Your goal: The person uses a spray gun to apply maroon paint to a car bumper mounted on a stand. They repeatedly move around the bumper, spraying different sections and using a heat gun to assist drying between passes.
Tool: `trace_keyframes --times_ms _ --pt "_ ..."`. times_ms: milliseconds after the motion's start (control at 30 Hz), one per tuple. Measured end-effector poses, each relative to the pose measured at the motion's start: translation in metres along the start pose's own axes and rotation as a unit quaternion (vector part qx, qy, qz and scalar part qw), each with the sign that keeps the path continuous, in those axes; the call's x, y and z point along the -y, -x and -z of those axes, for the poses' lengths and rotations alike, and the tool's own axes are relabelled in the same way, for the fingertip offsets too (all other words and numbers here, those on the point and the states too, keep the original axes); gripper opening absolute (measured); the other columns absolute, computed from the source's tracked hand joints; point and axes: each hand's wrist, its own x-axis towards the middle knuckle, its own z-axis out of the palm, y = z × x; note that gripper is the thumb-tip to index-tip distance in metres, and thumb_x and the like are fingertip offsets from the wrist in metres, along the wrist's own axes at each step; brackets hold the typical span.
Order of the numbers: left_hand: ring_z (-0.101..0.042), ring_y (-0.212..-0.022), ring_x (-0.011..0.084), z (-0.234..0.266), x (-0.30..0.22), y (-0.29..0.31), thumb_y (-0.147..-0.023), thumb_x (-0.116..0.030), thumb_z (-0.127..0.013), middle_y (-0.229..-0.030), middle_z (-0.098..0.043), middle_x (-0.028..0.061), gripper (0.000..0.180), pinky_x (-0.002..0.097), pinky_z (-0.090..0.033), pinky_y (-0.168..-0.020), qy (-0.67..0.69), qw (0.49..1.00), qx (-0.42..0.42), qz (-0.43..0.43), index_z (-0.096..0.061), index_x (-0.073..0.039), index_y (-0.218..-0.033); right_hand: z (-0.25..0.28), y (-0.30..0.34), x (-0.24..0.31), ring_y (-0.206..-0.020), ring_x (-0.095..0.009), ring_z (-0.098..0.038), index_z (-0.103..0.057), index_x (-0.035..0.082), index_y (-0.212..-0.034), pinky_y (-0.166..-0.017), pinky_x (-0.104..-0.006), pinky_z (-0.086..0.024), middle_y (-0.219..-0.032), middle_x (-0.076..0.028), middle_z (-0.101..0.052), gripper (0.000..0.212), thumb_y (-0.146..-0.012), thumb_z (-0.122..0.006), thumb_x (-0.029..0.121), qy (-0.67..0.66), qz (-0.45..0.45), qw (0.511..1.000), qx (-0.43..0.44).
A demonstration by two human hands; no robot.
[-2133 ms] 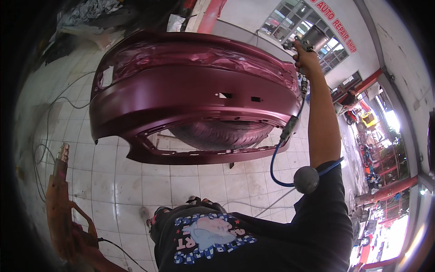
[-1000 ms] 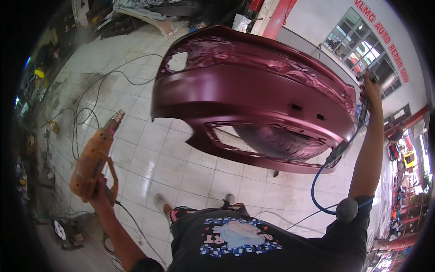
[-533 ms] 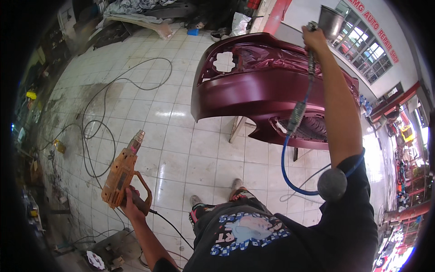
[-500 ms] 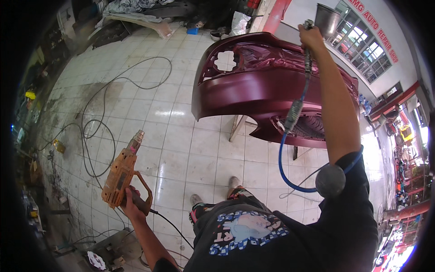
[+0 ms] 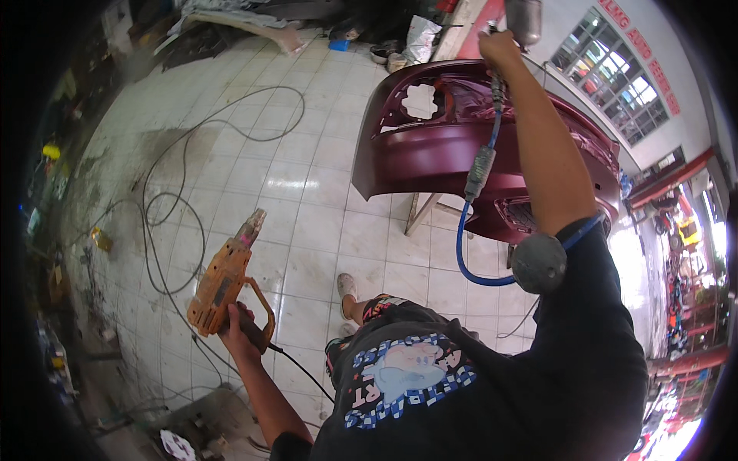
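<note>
My left hand (image 5: 240,332) is closed round the handle of a worn orange heat gun (image 5: 217,288), its metal nozzle pointing up and away over the floor. At the end of my raised, outstretched right arm, my right hand (image 5: 501,52) grips a spray gun with a metal cup (image 5: 524,23). From it hang metal fittings (image 5: 480,173) and a blue hose (image 5: 463,250) that loops back to my upper arm. A dark red car bumper (image 5: 430,157) stands beyond and below that hand; I see no contact between them. My forearm hides part of it.
A wooden stand (image 5: 417,213) supports the bumper. A long grey cable (image 5: 184,165) loops over the tiled floor (image 5: 315,223) at left. A round grey object (image 5: 540,263) shows beside my right upper arm. Covered car parts (image 5: 238,19) lie at the far left; a barred window (image 5: 615,77) is at right.
My feet have shifted in a step, and the bumper appears farther right in view. My right hand with the spray gun has moved up and left; the heat gun stays in my left.
</note>
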Motion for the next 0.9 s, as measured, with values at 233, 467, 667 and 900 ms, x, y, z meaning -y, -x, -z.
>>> trace_keyframes --times_ms 233,467,667,900 --pt "-0.061 -0.075 0.0138 0.009 0.024 -0.05 -0.093 -0.034 -0.076 -0.09 -0.066 0.0021 0.036 0.0282 -0.051 -0.069 0.003 0.999 -0.036 0.037 -0.066 -0.005 -0.112 -0.043 -0.053 0.031 -0.128 -0.044 -0.057 -0.021 -0.02 -0.144 -0.108 -0.0508 -0.044 -0.13 -0.036 -0.06 0.079 -0.092 -0.053 0.028 0.056 -0.016 0.998 -0.021" --pt "-0.057 -0.068 0.0108 0.005 0.039 -0.076 -0.097 -0.037 -0.071 -0.08 -0.059 -0.0009 0.029 0.0274 -0.046 -0.061 -0.014 0.997 -0.012 0.078 -0.063 -0.009 -0.1 -0.161 -0.016 0.126 -0.111 -0.042 -0.068 -0.038 -0.011 -0.138 -0.091 -0.0526 -0.055 -0.121 -0.028 -0.067 0.054 -0.097 -0.05 0.022 -0.122 -0.059 0.989 -0.057" --pt "-0.055 -0.069 0.0139 0.037 0.055 -0.098 -0.095 -0.036 -0.074 -0.083 -0.059 0.0023 0.032 0.0295 -0.045 -0.06 -0.041 0.994 0.001 0.106 -0.059 -0.008 -0.1 -0.263 0.022 0.16 -0.091 -0.036 -0.074 -0.032 -0.004 -0.15 -0.074 -0.0446 -0.06 -0.103 -0.021 -0.074 0.057 -0.098 -0.046 0.015 -0.16 -0.093 0.981 0.056" --pt "-0.053 -0.062 0.0152 0.104 0.018 -0.12 -0.093 -0.037 -0.076 -0.079 -0.056 0.0015 0.034 0.0324 -0.043 -0.055 -0.1 0.984 -0.034 0.14 -0.059 -0.009 -0.101 -0.332 0.114 0.215 -0.102 -0.042 -0.07 -0.045 -0.001 -0.142 -0.087 -0.0472 -0.057 -0.11 -0.026 -0.071 0.049 -0.104 -0.03 0.025 -0.254 -0.189 0.933 0.173"
